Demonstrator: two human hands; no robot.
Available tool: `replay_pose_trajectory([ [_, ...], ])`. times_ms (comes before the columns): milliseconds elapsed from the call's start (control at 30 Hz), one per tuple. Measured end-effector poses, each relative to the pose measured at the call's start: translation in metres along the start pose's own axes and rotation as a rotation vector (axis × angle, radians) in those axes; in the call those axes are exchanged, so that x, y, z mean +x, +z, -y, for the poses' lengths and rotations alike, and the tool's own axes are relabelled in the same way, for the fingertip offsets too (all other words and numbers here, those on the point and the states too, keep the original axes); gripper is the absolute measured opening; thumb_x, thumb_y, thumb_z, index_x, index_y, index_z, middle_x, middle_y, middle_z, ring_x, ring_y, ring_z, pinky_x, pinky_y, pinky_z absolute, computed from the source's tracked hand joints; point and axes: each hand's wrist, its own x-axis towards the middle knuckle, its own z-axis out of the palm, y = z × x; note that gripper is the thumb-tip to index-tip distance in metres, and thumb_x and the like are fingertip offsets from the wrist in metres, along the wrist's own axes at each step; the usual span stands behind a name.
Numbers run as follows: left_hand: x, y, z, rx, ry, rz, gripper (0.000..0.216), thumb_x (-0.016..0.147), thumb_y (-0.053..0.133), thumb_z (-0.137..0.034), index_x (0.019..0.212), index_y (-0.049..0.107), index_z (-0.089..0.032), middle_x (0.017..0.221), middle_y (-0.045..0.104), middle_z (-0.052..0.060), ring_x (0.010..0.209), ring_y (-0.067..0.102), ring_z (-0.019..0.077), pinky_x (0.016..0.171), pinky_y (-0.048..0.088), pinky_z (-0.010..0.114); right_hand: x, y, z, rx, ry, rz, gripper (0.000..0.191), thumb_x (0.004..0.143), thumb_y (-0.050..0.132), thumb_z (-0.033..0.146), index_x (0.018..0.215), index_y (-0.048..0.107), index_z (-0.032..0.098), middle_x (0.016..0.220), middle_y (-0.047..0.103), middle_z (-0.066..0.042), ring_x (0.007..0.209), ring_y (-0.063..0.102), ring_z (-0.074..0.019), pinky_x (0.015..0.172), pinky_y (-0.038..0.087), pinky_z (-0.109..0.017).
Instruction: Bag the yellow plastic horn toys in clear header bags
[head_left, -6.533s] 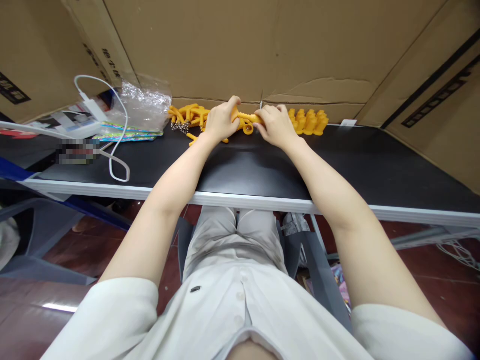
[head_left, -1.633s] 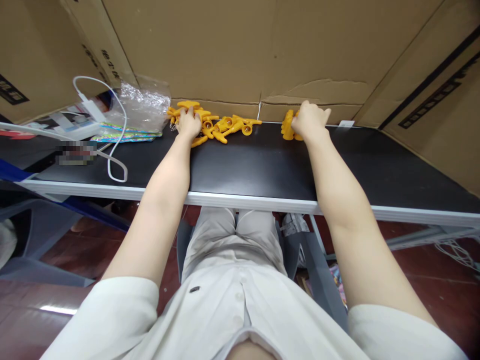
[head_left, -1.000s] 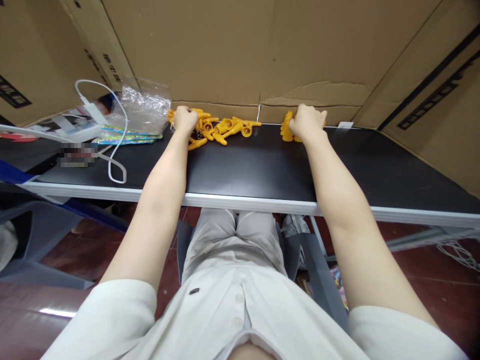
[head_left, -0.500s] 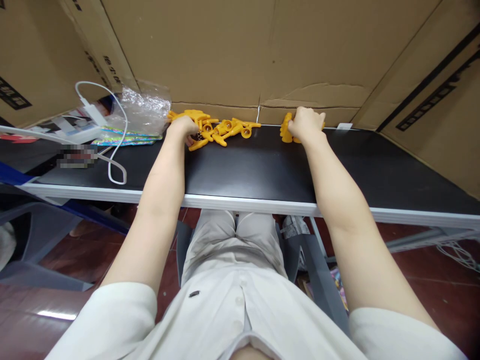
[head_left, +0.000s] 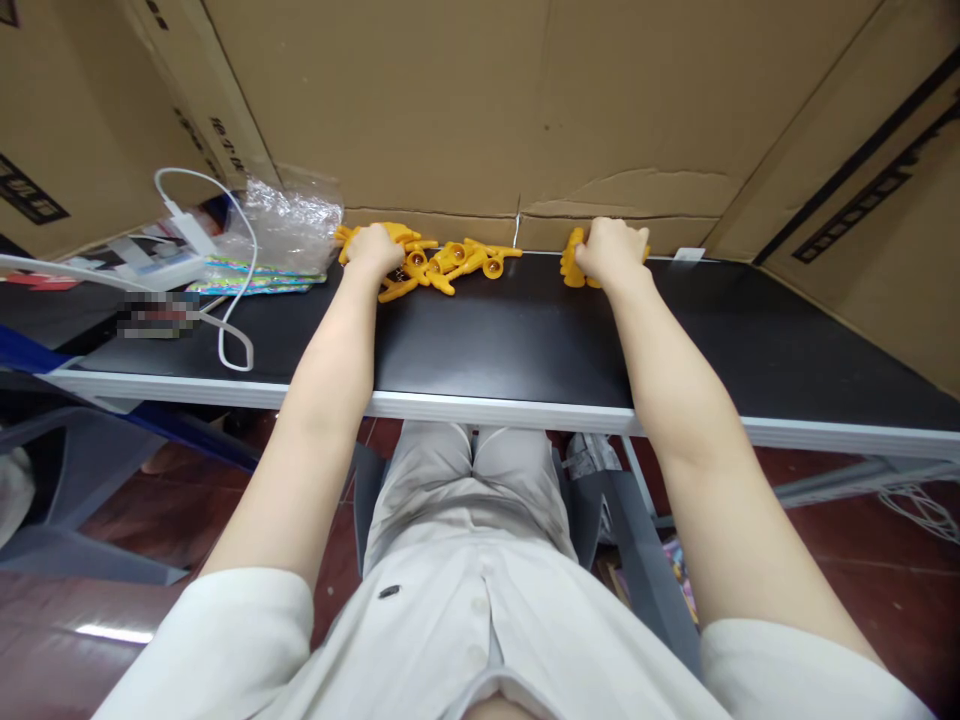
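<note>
Small yellow plastic hand-shaped pieces, several with hollow round ends, lie in a pile on the black tabletop along the cardboard wall. My left hand is at the pile's left end, with its fingers curled down among the pieces. Its fingertips are hidden, so what it grips does not show. Farther right, my right hand is closed over more yellow plastic pieces, which stick out on both sides of it at the table's back edge.
Cardboard walls stand behind and at both sides. On the left lie a clear plastic bag, colourful flat packets and a white cable. A small white tag sits at the back right. A metal edge borders the table's front.
My left hand has moved slightly right and its fingers, spread at the pile before, have drawn in. My right hand stays in the same spot. The pile looks unchanged.
</note>
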Motion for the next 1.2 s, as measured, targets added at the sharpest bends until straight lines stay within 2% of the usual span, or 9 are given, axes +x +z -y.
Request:
replay_pose_trajectory([
  [100, -0.005, 0.005, -0.01, 0.028, 0.132, -0.041, 0.046, 0.087, 0.06, -0.023, 0.129, 0.077, -0.014, 0.134, 0.076, 0.02, 0.135, 0.066, 0.0407, 0.115, 0.052, 0.05, 0.004, 0.004, -0.003, 0.029, -0.03, 0.0, 0.036, 0.109, 0.053, 0.036, 0.128, 0.069, 0.01, 0.132, 0.072, -0.029, 0.138, 0.062, -0.0469, 0.12, 0.031, -0.074],
  [167, -0.007, 0.011, -0.016, 0.017, 0.231, -0.009, 0.044, 0.089, 0.057, -0.021, 0.128, 0.077, -0.016, 0.133, 0.077, 0.017, 0.133, 0.065, 0.0363, 0.115, 0.051, 0.045, 0.006, 0.008, -0.004, 0.049, -0.095, 0.028, 0.038, 0.109, 0.054, 0.038, 0.131, 0.069, 0.011, 0.135, 0.071, -0.028, 0.141, 0.059, -0.0469, 0.122, 0.03, -0.074],
  [267, -0.011, 0.02, -0.024, 0.002, 0.359, 0.054, 0.042, 0.089, 0.055, -0.02, 0.126, 0.077, -0.015, 0.132, 0.075, 0.015, 0.13, 0.064, 0.0326, 0.116, 0.049, 0.04, 0.003, 0.019, 0.001, 0.048, -0.243, 0.096, 0.043, 0.106, 0.059, 0.038, 0.139, 0.068, 0.012, 0.145, 0.067, -0.026, 0.145, 0.057, -0.046, 0.123, 0.038, -0.069],
  [400, -0.016, 0.029, -0.033, 0.012, 0.442, 0.081, 0.041, 0.089, 0.056, -0.019, 0.122, 0.079, -0.015, 0.134, 0.074, 0.015, 0.131, 0.064, 0.0337, 0.118, 0.048, 0.04, -0.005, 0.042, 0.021, 0.082, -0.457, 0.176, 0.059, 0.103, 0.06, 0.039, 0.158, 0.058, 0.017, 0.165, 0.052, -0.021, 0.152, 0.053, -0.0419, 0.123, 0.045, -0.063],
  [567, -0.019, 0.03, -0.039, 0.039, 0.475, 0.11, 0.041, 0.088, 0.059, -0.018, 0.123, 0.081, -0.016, 0.132, 0.076, 0.014, 0.133, 0.064, 0.0352, 0.12, 0.048, 0.041, -0.008, 0.063, 0.039, 0.145, -0.556, 0.256, 0.071, 0.103, 0.056, 0.036, 0.172, 0.041, 0.027, 0.181, 0.03, -0.011, 0.165, 0.035, -0.042, 0.125, 0.037, -0.075],
  [700, -0.016, 0.03, -0.037, 0.042, 0.456, 0.145, 0.054, 0.082, 0.067, -0.011, 0.135, 0.076, -0.014, 0.144, 0.071, 0.015, 0.141, 0.061, 0.0357, 0.124, 0.045, 0.04, -0.003, 0.07, 0.041, 0.166, -0.597, 0.274, 0.076, 0.1, 0.052, 0.027, 0.174, 0.039, 0.024, 0.179, 0.034, -0.011, 0.166, 0.034, -0.0387, 0.131, 0.03, -0.071],
  [800, -0.011, 0.034, -0.032, 0.126, 0.429, 0.187, 0.068, 0.078, 0.071, -0.009, 0.145, 0.069, -0.018, 0.153, 0.066, 0.015, 0.146, 0.059, 0.0368, 0.125, 0.045, 0.042, 0.0, 0.074, 0.042, 0.156, -0.588, 0.279, 0.076, 0.1, 0.053, 0.029, 0.174, 0.04, 0.019, 0.177, 0.037, -0.014, 0.165, 0.036, -0.0386, 0.132, 0.03, -0.068],
  [1000, -0.009, 0.037, -0.029, 0.146, 0.443, 0.246, 0.081, 0.075, 0.073, -0.012, 0.155, 0.061, -0.021, 0.155, 0.064, 0.012, 0.145, 0.06, 0.0336, 0.122, 0.047, 0.034, 0.002, 0.077, 0.039, 0.16, -0.59, 0.207, 0.069, 0.103, 0.058, 0.047, 0.168, 0.048, 0.025, 0.168, 0.049, -0.018, 0.157, 0.043, -0.0447, 0.123, 0.04, -0.072],
  [1200, -0.017, 0.036, -0.036, 0.158, 0.504, 0.237, 0.078, 0.08, 0.068, -0.01, 0.158, 0.059, -0.013, 0.156, 0.064, 0.016, 0.143, 0.062, 0.0361, 0.122, 0.047, 0.036, -0.004, 0.073, 0.037, 0.098, -0.548, 0.189, 0.059, 0.104, 0.056, 0.042, 0.16, 0.051, 0.021, 0.16, 0.051, -0.023, 0.15, 0.049, -0.0448, 0.114, 0.05, -0.067],
])
